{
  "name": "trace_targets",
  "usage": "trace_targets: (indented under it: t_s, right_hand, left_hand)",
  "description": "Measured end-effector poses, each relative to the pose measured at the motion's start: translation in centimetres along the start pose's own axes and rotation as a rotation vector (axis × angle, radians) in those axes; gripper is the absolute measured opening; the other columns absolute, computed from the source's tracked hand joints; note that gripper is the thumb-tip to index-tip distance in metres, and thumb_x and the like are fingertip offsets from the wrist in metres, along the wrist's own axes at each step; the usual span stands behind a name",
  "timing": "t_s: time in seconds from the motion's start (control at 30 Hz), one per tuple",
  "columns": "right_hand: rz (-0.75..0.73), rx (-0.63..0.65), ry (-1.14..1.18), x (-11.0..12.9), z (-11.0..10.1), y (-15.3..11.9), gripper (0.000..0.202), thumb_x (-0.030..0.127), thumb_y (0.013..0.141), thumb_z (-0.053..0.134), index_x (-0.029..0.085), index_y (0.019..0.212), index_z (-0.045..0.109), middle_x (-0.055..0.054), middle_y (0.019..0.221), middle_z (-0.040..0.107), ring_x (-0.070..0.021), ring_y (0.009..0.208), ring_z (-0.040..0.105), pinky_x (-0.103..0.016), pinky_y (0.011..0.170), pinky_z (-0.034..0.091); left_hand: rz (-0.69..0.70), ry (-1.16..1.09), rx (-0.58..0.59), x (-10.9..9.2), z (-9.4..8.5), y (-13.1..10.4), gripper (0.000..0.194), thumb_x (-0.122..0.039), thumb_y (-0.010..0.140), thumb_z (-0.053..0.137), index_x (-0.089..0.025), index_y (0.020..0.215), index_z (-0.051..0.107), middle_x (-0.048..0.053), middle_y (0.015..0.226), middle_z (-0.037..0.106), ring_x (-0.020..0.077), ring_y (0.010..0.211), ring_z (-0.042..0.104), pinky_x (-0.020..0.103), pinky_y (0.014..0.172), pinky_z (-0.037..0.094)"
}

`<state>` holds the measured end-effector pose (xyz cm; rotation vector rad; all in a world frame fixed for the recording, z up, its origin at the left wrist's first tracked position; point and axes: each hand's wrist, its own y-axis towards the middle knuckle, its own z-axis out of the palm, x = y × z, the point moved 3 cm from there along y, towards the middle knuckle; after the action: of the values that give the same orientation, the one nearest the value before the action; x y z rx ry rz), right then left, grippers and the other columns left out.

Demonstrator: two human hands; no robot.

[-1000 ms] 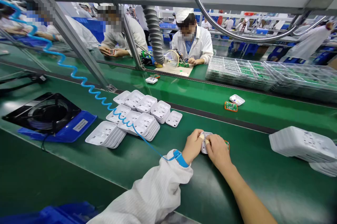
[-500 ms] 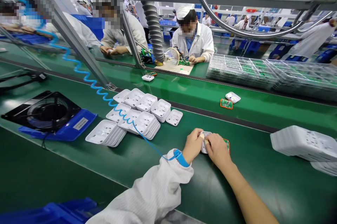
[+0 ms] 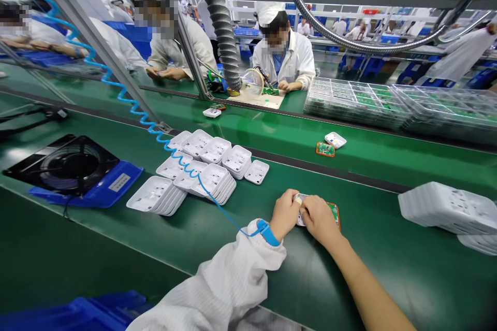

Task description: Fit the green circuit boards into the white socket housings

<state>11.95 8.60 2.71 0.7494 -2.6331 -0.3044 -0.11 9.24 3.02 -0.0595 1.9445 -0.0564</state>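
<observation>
My left hand [image 3: 285, 215], a blue strap around its wrist, grips the left side of a small white plastic cover [image 3: 300, 221] on the green bench. My right hand [image 3: 320, 220] is closed over the same cover from the right, fingers pressed into it, with tape or a finger cot on a finger. Both hands hide most of the cover. Just right of my right hand lies a green circuit board with an orange edge [image 3: 334, 211], partly covered by that hand.
Stacked white covers [image 3: 212, 178] stand to the left, and another stack [image 3: 446, 212] to the right. A black fan [image 3: 77, 165] rests at far left. A blue coiled cord [image 3: 155, 134] runs to my wrist. Beyond, a green belt [image 3: 272, 131] carries covers and boards; co-workers sit behind it.
The covers and boards on the far belt have shifted left. My right hand has moved slightly over the cover; my left hand stays nearly in place.
</observation>
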Motion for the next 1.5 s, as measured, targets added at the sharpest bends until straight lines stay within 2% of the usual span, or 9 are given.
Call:
trace_targets:
  t_s: [0.3,0.63,0.77,0.87,0.97,1.1,1.17,1.4,1.5]
  right_hand:
    - [0.013,-0.077,-0.044,-0.2,-1.3,-0.7,0.015,0.028,0.088,0.045,0.019,0.093,0.056,-0.006,0.090,0.056,-0.0196,0.082,0.046,-0.031,0.073,0.033]
    - [-0.148,-0.119,-0.249,0.8,-0.2,-0.9,0.022,0.025,0.091,0.040,0.017,0.083,0.059,-0.007,0.073,0.054,-0.0204,0.074,0.046,-0.033,0.071,0.033]
    - [-0.073,-0.085,-0.263,0.5,0.2,-0.9,0.021,0.028,0.088,0.042,0.020,0.071,0.052,-0.005,0.066,0.052,-0.0198,0.066,0.047,-0.034,0.066,0.032]
    - [0.105,-0.039,-0.263,-0.6,0.1,-0.7,0.022,0.039,0.083,0.049,0.021,0.069,0.047,-0.004,0.065,0.053,-0.0217,0.064,0.048,-0.035,0.061,0.031]
    - [0.255,-0.043,-0.156,-1.9,-0.1,-0.4,0.032,0.047,0.074,0.056,0.020,0.090,0.052,-0.010,0.088,0.060,-0.0291,0.082,0.053,-0.038,0.066,0.037]
    - [0.209,0.158,0.222,-2.1,0.2,-0.2,0.047,0.042,0.078,0.048,0.022,0.120,0.041,-0.009,0.112,0.057,-0.0253,0.095,0.056,-0.036,0.076,0.042]
    - [0.231,0.208,0.296,-1.7,0.1,-0.3,0.042,0.038,0.080,0.044,0.024,0.119,0.041,-0.007,0.107,0.059,-0.0226,0.088,0.058,-0.035,0.073,0.043]
    - [0.307,0.103,0.258,-0.7,-0.2,-0.1,0.021,0.032,0.077,0.046,0.022,0.096,0.046,-0.003,0.079,0.059,-0.0201,0.067,0.056,-0.030,0.059,0.040]
    - [0.375,0.168,0.388,-1.4,0.3,0.1,0.022,0.033,0.073,0.052,0.023,0.092,0.048,0.000,0.075,0.060,-0.0191,0.065,0.057,-0.029,0.059,0.041]
  left_hand:
    - [0.093,-0.010,-0.051,0.6,-1.2,1.1,0.025,-0.019,0.082,0.041,-0.018,0.102,0.057,0.004,0.099,0.065,0.0169,0.091,0.060,0.028,0.080,0.046]
    - [0.173,0.149,-0.063,-0.2,-1.8,0.9,0.036,-0.011,0.079,0.038,-0.020,0.107,0.058,0.003,0.106,0.064,0.0173,0.099,0.058,0.030,0.091,0.043]
    - [0.215,0.225,-0.042,-0.7,-1.5,0.2,0.038,-0.014,0.080,0.038,-0.022,0.112,0.057,0.003,0.111,0.062,0.0189,0.103,0.056,0.032,0.094,0.042]
    - [0.260,0.235,-0.006,-1.2,-1.4,-0.2,0.040,-0.016,0.080,0.038,-0.024,0.114,0.056,0.003,0.111,0.061,0.0197,0.102,0.057,0.033,0.093,0.043]
    - [0.282,0.183,0.011,-1.4,-1.2,-0.4,0.043,-0.013,0.078,0.037,-0.022,0.114,0.057,0.003,0.111,0.062,0.0189,0.103,0.056,0.032,0.092,0.044]
    - [0.302,0.103,0.027,-1.2,-1.0,-0.4,0.043,-0.010,0.075,0.037,-0.021,0.109,0.060,0.002,0.109,0.064,0.0168,0.102,0.057,0.029,0.093,0.043]
    - [0.302,0.087,0.022,-1.2,-0.9,-0.3,0.042,-0.010,0.075,0.037,-0.021,0.107,0.061,0.001,0.107,0.064,0.0164,0.101,0.057,0.028,0.092,0.043]
    - [0.319,0.094,0.045,-1.0,-0.8,0.2,0.035,-0.016,0.083,0.036,-0.023,0.106,0.061,0.000,0.104,0.065,0.0158,0.097,0.058,0.027,0.088,0.044]
    - [0.305,0.125,0.042,-0.7,-0.7,0.4,0.033,-0.019,0.085,0.036,-0.023,0.107,0.060,0.001,0.104,0.064,0.0160,0.097,0.057,0.028,0.087,0.044]
